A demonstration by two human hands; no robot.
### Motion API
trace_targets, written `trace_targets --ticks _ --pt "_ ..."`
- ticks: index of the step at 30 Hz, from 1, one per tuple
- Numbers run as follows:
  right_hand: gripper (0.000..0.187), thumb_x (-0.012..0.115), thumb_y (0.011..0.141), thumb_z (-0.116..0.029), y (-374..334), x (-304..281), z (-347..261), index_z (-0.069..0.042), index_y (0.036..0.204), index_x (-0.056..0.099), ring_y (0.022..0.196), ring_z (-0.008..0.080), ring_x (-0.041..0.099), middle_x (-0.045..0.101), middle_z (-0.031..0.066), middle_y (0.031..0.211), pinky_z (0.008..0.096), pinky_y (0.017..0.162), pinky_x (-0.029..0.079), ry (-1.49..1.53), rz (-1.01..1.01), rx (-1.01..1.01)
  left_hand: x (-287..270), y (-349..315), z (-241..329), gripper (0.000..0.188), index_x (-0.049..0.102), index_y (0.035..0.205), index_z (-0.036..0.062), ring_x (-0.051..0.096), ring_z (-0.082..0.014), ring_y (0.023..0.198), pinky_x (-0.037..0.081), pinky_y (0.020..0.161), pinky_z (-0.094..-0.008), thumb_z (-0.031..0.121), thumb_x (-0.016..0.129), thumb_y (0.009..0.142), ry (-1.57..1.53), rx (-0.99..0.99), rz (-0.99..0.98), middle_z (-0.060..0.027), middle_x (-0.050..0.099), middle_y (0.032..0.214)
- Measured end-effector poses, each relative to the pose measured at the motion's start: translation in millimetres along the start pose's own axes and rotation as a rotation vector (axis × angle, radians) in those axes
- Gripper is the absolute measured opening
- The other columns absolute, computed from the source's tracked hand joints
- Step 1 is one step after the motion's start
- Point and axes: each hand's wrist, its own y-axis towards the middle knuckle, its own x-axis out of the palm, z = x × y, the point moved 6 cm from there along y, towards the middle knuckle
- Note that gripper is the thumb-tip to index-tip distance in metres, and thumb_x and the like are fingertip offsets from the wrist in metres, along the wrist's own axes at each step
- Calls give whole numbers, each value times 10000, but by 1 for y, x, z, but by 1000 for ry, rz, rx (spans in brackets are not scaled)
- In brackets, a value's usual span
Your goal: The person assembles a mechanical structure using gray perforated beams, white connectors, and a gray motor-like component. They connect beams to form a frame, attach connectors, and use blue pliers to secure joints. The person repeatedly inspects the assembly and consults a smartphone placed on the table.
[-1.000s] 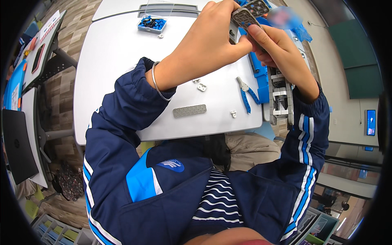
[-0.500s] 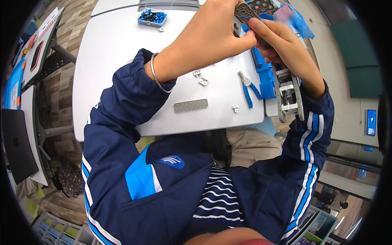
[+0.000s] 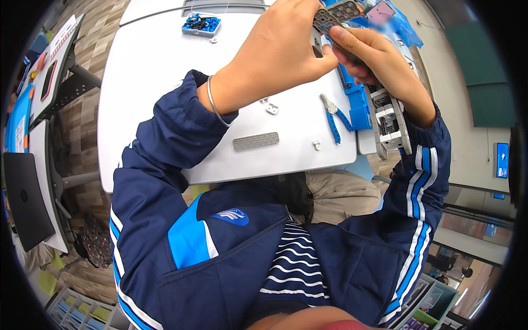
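Both hands are raised over the far right of the white table, close together at the top of the view. My right hand [image 3: 374, 52] is closed around a grey perforated plastic assembly [image 3: 336, 15], thumb pressed on its near side. Turned with its back to the camera, my left hand [image 3: 286, 44] grips the same assembly from the left; its fingertips are hidden. Below my right wrist hangs a longer grey and white beam structure [image 3: 389, 124]; whether it joins the held assembly I cannot tell.
On the white table [image 3: 181, 121] lie a grey perforated plate [image 3: 256, 141], blue-handled pliers [image 3: 335, 117] and small white connectors [image 3: 271, 109]. A clear box of blue and black pegs [image 3: 201, 25] stands at the back. Blue trays [image 3: 358, 104] line the right edge.
Both hands and the grey assembly have shifted slightly left. The assembly has turned a little, showing more of its upper perforated piece. The loose parts on the table stay put.
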Motion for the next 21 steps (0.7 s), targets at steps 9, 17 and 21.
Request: trace_targets --ticks 9,17,21 --pt "510 517 996 -563 -5 -1 15 -121 741 535 493 23 363 386 -79 555 199 452 301 17 -34 61 8 -1 -3 303 534 956 -79 546 -445 916 467 821 -467 84 668 739 -41 65 -76 -285 552 928" --pt "512 474 1022 -560 -1 -19 19 -127 757 535 464 6 353 370 -84 557 173 422 281 53 65 21 -3 1 -18 236 590 926 -64 577 -436 860 475 783 -480 91 659 761 82 -1 -106 -266 604 825" --pt "504 461 1032 -551 3 -16 33 -129 763 526 463 5 317 348 -94 566 173 415 245 12 0 -22 -1 10 -43 274 598 908 -82 644 -429 739 494 654 -449 170 655 818 -71 -182 -74 -268 632 770"
